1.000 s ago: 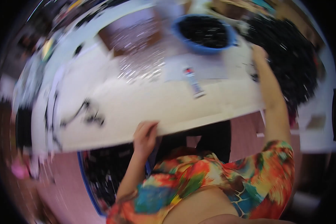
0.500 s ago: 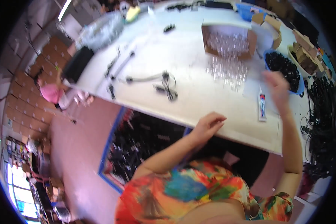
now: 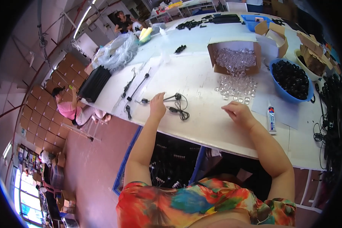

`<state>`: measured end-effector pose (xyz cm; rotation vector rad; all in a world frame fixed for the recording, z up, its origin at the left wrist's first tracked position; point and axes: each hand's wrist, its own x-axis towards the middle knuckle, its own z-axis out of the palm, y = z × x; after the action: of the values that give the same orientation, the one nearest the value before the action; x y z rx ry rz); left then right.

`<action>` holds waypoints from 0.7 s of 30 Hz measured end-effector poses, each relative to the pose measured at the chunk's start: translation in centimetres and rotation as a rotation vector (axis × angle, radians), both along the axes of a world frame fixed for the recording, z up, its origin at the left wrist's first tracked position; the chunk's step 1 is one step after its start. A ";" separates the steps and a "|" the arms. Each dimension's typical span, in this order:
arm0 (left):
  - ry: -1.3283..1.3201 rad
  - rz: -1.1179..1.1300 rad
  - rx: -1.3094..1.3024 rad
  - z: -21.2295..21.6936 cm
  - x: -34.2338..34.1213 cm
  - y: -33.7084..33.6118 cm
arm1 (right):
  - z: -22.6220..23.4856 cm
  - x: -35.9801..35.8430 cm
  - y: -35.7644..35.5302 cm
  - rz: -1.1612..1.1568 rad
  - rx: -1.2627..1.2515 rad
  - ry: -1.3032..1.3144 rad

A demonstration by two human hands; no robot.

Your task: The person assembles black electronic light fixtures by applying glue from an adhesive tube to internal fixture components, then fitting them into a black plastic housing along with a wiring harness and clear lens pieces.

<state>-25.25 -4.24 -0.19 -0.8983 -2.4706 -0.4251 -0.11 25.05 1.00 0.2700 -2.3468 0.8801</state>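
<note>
Head view looks down over a bright patterned top to two bare forearms reaching onto a long white counter [image 3: 201, 125]. Left hand [image 3: 157, 107] rests palm down with loosely curled fingers on a black cable with a small fitting [image 3: 176, 106]; whether the fingers actually pinch the cable cannot be told. Right hand [image 3: 237, 113] lies on the counter with fingers bent inward, and nothing can be seen in it; it sits just below a scatter of clear glass beads [image 3: 235, 88], near them but not plainly touching. Just right of that hand lies a small white tube with a red and blue label [image 3: 271, 119], on a pale sheet of paper. Beyond the beads stands an open brown cardboard box [image 3: 235, 57] with more clear beads inside. To its right is a blue plastic basin [image 3: 292, 81] full of small black parts, too small to make out singly. Farther off are more open cardboard boxes [image 3: 271, 34], a flat blue tray [image 3: 254, 21], a black case [image 3: 95, 83] at the counter's left edge and a clear plastic bag [image 3: 116, 51]. Under the counter a blue-rimmed bin of dark parts is partly hidden.
</note>
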 end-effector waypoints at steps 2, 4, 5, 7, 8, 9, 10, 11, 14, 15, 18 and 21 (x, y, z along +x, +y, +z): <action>-0.028 0.030 -0.144 -1.6 -2.0 -0.5 | -0.2 -1.1 0.0 0.014 0.019 -0.040; -0.086 0.051 -0.281 -1.0 -1.7 1.2 | -0.5 -1.1 0.5 0.023 -0.010 -0.067; -0.082 0.039 -0.248 -0.4 -1.9 1.1 | -0.6 -1.1 0.3 0.058 -0.006 -0.099; -0.086 0.013 -0.170 -0.5 -2.4 1.2 | -0.5 -1.6 0.1 0.038 -0.053 -0.066; -0.091 -0.006 -0.154 -0.5 -2.4 1.5 | -0.5 -1.6 0.1 0.050 -0.047 -0.083; -0.077 -0.014 -0.136 -0.7 -2.6 1.2 | -0.4 -1.7 -0.1 0.037 -0.065 -0.106; -0.057 -0.024 -0.118 -0.7 -2.9 0.9 | -0.3 -1.8 -0.3 0.021 -0.084 -0.124; -0.057 -0.016 -0.115 -0.9 -3.1 0.6 | -0.1 -1.7 -0.4 0.015 -0.081 -0.126; -0.032 -0.173 -0.061 -1.1 -3.6 0.6 | -0.1 -1.1 0.0 0.005 -0.082 -0.146; -0.058 -0.190 -0.043 -1.3 -3.9 0.5 | -0.2 -1.0 0.0 0.011 -0.045 -0.108; -0.094 -0.313 0.193 0.2 -1.5 0.7 | -0.7 -0.7 0.4 0.015 -0.034 -0.099; -0.094 -0.336 0.242 4.6 1.8 0.3 | 0.2 -0.1 0.0 0.012 -0.057 -0.058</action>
<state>-23.47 -3.94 4.40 -1.2142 -2.2853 -0.8785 -0.24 25.04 1.21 0.2377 -2.3714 0.9714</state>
